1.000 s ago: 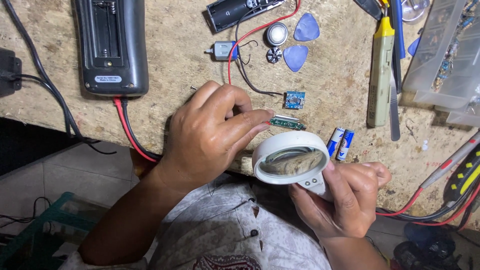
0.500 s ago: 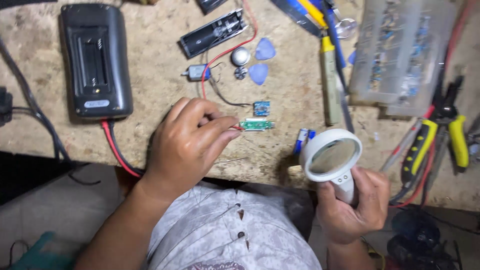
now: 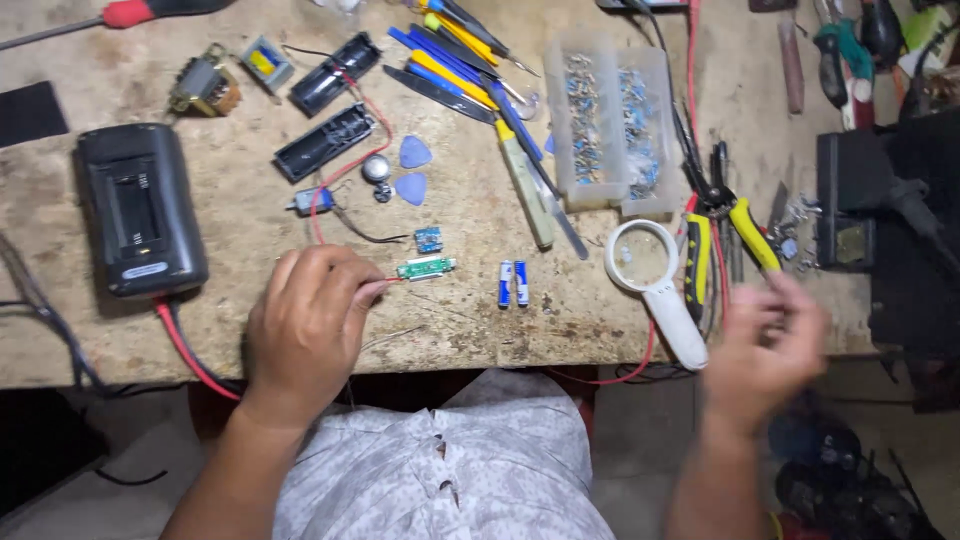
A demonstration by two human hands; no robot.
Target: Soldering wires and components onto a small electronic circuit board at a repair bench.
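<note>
My left hand (image 3: 305,325) rests on the worn workbench (image 3: 250,230), its fingers pinching thin wires that lead to a small green circuit board (image 3: 425,267). A second small blue board (image 3: 428,239) lies just above it. My right hand (image 3: 765,350) is blurred, hovering at the bench's front edge with fingers apart and nothing in it. A white-framed magnifying glass (image 3: 650,275) lies flat on the bench just left of that hand. Two small blue-and-white batteries (image 3: 513,283) sit between the green board and the magnifier.
A black multimeter (image 3: 140,210) lies face down at left with a red lead. Two black battery holders (image 3: 325,140), blue picks (image 3: 412,170), a small motor, screwdrivers and tweezers (image 3: 450,60), a clear parts box (image 3: 610,120) and yellow-handled pliers (image 3: 725,225) crowd the bench.
My right hand has set the magnifying glass down on the bench and pulled away from it. The view has shifted, showing more of the bench. My left hand keeps its hold.
</note>
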